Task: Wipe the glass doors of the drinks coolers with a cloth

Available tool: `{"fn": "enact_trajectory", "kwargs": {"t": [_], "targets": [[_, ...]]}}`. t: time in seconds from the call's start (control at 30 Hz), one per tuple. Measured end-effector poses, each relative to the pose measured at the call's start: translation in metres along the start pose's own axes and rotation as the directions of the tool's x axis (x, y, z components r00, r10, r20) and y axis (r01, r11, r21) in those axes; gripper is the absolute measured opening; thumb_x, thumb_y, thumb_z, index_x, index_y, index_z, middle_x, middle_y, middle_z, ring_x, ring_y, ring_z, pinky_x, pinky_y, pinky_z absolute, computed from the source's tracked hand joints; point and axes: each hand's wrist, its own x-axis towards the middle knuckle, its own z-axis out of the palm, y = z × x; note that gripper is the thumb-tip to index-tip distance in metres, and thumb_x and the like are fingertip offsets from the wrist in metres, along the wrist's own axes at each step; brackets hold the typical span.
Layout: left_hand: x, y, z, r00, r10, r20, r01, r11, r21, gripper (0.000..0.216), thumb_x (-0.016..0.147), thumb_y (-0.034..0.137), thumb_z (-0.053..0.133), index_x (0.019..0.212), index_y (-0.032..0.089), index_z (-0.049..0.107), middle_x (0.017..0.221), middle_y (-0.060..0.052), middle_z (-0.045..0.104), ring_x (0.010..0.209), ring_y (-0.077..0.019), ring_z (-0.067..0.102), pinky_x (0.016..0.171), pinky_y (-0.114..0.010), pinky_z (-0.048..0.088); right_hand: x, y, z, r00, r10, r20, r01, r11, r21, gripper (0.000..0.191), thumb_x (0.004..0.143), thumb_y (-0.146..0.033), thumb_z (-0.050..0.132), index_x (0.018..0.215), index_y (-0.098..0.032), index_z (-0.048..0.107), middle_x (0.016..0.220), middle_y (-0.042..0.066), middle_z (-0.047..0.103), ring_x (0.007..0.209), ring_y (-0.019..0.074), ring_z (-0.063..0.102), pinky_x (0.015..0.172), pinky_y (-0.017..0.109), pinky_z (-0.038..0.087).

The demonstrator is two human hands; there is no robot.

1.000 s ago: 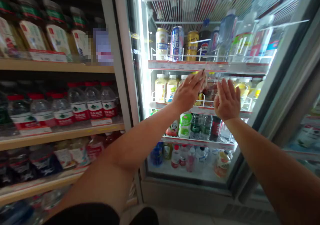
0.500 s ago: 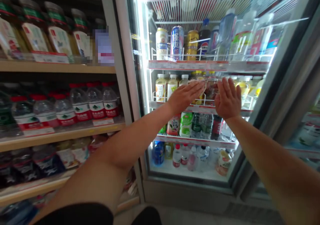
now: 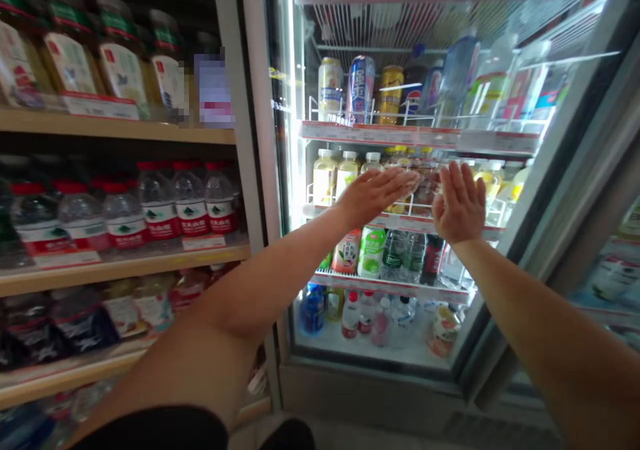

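Both arms reach forward to the lit drinks fridge. My left hand lies flat, fingers stretched out to the right, in front of the middle shelf's bottles. Beside it on the right, my right hand is raised with its fingers up and palm toward the glass. Neither hand holds anything. Faint reflections show between the two hands; whether they touch the glass I cannot tell. Behind the left hand stand pale yellow bottles. Below it are a pink-labelled bottle and a green one.
Cans and large bottles fill the upper fridge shelf, small bottles the bottom. To the left, a wooden-edged shelf carries red-capped water bottles and juice bottles. A second fridge door is at the right edge.
The view has shifted slightly, so the shelves sit a little differently in the picture. Both hands keep nearly the same pose and appear slightly lower over the middle shelf.
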Motion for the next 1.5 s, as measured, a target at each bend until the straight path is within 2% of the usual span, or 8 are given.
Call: {"fn": "enact_trajectory", "kwargs": {"t": [0.17, 0.4, 0.6, 0.83, 1.03, 1.23, 1.4, 1.5], "targets": [[0.006, -0.016, -0.01, 0.927, -0.319, -0.197, 0.329, 0.944, 0.019, 0.062, 0.096, 0.01, 0.035, 0.156, 0.025, 0.043, 0.164, -0.003, 0.04, 0.155, -0.0243, 0.031, 0.121, -0.048, 0.035, -0.002, 0.001, 0.002, 1.0, -0.006, -0.016, 0.006, 1.0, -0.014, 0.061, 0.101, -0.029, 0.04, 0.161, -0.018, 0.036, 0.163, 0.013, 0.041, 0.154, 0.0326, 0.033, 0.125, 0.06, 0.027], [-0.012, 0.0, -0.003, 1.0, 0.001, 0.019, -0.001, 1.0, 0.002, 0.065, 0.099, 0.008, 0.034, 0.157, 0.035, 0.037, 0.163, 0.007, 0.041, 0.152, -0.0163, 0.035, 0.119, -0.041, 0.039, -0.002, 0.002, 0.002, 1.0, 0.012, 0.017, -0.013, 1.0, 0.023, 0.063, 0.1, -0.03, 0.041, 0.161, -0.017, 0.034, 0.164, 0.013, 0.038, 0.155, 0.0348, 0.03, 0.126, 0.061, 0.024], [0.002, -0.024, -0.004, 0.886, -0.39, -0.252, 0.418, 0.906, 0.07, 0.065, 0.098, 0.007, 0.033, 0.159, 0.03, 0.038, 0.165, -0.001, 0.038, 0.146, -0.0279, 0.04, 0.109, -0.051, 0.044, -0.001, 0.0, 0.001, 1.0, 0.009, 0.006, -0.009, 1.0, 0.005, 0.061, 0.099, -0.029, 0.042, 0.158, -0.014, 0.04, 0.163, 0.016, 0.041, 0.154, 0.0354, 0.033, 0.125, 0.06, 0.026], [-0.012, -0.011, -0.005, 0.985, 0.166, 0.04, -0.17, 0.974, 0.148, 0.056, 0.103, 0.012, 0.035, 0.155, 0.032, 0.041, 0.16, 0.003, 0.046, 0.136, -0.0212, 0.047, 0.103, -0.043, 0.046, -0.002, 0.003, 0.004, 1.0, -0.016, -0.005, 0.016, 1.0, -0.018, 0.062, 0.1, -0.029, 0.042, 0.16, -0.015, 0.037, 0.164, 0.015, 0.039, 0.154, 0.0346, 0.032, 0.124, 0.06, 0.026], [0.028, -0.035, -0.021, 0.93, -0.31, -0.196, 0.333, 0.938, 0.096, 0.076, 0.093, 0.002, 0.035, 0.165, 0.024, 0.02, 0.158, -0.007, 0.046, 0.135, -0.0309, 0.045, 0.102, -0.051, 0.045, -0.002, 0.003, 0.004, 1.0, 0.006, 0.012, -0.006, 1.0, -0.019, 0.063, 0.099, -0.029, 0.042, 0.16, -0.017, 0.036, 0.164, 0.014, 0.039, 0.155, 0.0349, 0.031, 0.125, 0.06, 0.025], [0.007, -0.013, -0.008, 0.993, 0.098, 0.059, -0.104, 0.988, 0.111, 0.072, 0.095, 0.005, 0.042, 0.161, 0.033, 0.03, 0.163, 0.003, 0.041, 0.141, -0.0241, 0.041, 0.107, -0.045, 0.042, -0.001, 0.001, 0.002, 1.0, -0.015, -0.005, 0.015, 1.0, -0.017, 0.061, 0.1, -0.03, 0.041, 0.159, -0.015, 0.037, 0.163, 0.016, 0.041, 0.154, 0.034, 0.033, 0.124, 0.059, 0.027], [0.02, -0.028, -0.022, 0.918, -0.369, -0.148, 0.389, 0.91, 0.143, 0.075, 0.094, 0.003, 0.037, 0.164, 0.028, 0.024, 0.161, -0.004, 0.044, 0.137, -0.03, 0.043, 0.102, -0.051, 0.043, -0.001, 0.002, 0.001, 1.0, 0.005, 0.024, -0.005, 1.0, 0.009, 0.064, 0.099, -0.028, 0.043, 0.161, -0.016, 0.034, 0.164, 0.015, 0.039, 0.154, 0.0357, 0.031, 0.124, 0.061, 0.025], [0.015, -0.016, -0.018, 0.961, -0.268, -0.072, 0.276, 0.947, 0.162, 0.073, 0.095, 0.003, 0.036, 0.163, 0.028, 0.029, 0.163, -0.001, 0.04, 0.142, -0.0291, 0.039, 0.104, -0.05, 0.043, -0.002, 0.002, 0.002, 1.0, 0.009, 0.02, -0.009, 1.0, 0.007, 0.063, 0.099, -0.028, 0.044, 0.16, -0.016, 0.036, 0.163, 0.015, 0.041, 0.153, 0.0349, 0.033, 0.125, 0.06, 0.025]]}}
